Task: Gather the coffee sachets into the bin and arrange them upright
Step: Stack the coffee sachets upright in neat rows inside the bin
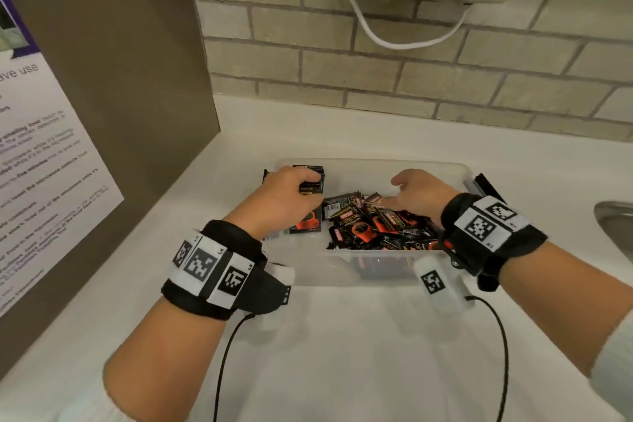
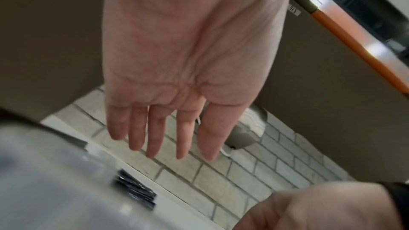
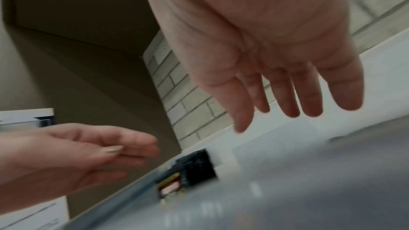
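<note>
Now you are standing the sachets up: your left hand (image 1: 286, 193) rests slack-fingered beside the upright stack (image 1: 312, 178) in the bin's (image 1: 376, 163) far-left corner, your right hand (image 1: 419, 197) hovers empty over the loose heap (image 1: 370, 226), which you likely lift from next.

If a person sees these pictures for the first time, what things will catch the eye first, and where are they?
First, the loose pile of black and red coffee sachets in the clear plastic bin on the white counter. Next, the left hand over the bin's left end, by a small upright stack of sachets in the far left corner, and the right hand above the pile.
</note>
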`<state>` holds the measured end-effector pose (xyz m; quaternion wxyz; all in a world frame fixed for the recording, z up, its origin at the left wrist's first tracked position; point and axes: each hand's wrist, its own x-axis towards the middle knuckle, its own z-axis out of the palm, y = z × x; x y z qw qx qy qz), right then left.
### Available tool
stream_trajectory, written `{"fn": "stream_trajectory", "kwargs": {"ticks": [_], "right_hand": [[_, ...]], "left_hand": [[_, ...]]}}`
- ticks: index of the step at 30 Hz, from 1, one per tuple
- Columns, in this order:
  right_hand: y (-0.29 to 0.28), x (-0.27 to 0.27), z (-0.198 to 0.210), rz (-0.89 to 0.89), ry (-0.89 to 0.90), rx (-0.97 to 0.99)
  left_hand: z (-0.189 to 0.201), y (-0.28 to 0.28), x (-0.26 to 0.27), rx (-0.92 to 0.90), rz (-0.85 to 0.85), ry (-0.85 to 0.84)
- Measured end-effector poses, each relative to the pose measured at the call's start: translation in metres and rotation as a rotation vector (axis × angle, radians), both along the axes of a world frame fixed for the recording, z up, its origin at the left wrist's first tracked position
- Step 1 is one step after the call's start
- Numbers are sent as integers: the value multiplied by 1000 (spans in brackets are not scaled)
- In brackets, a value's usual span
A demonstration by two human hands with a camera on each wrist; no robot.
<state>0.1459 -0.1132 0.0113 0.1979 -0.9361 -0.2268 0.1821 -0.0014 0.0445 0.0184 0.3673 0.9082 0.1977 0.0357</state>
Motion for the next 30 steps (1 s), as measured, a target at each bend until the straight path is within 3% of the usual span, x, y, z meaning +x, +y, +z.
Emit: {"fn": "stream_trajectory", "kwargs": {"ticks": [3,5,12,15,20,24,27,30], "right_hand": [[-28,7,-5,181,90,-251],[-36,4,-14,266,114,-307],[-36,6,-32,312,-96,-389],[-33,8,-41,289,-231,-319],[-31,7,-45,272,-280,-259],[-30,7,-42,207,-508,-183],[-32,6,-38,109,-593,2],[-34,4,-32,4,-516,346]], "left_hand": [[-7,-21,2,-155,-184,65],[-16,-31,5,-191,-270,101],[-34,-39,12,-275,-242,50],[-36,-39,12,-286,-221,55],[-37,-38,12,-309,-213,47],[-37,-37,13,-332,-210,40],[-39,-37,13,-342,-219,27],[-40,-36,14,-357,-204,-5]]}}
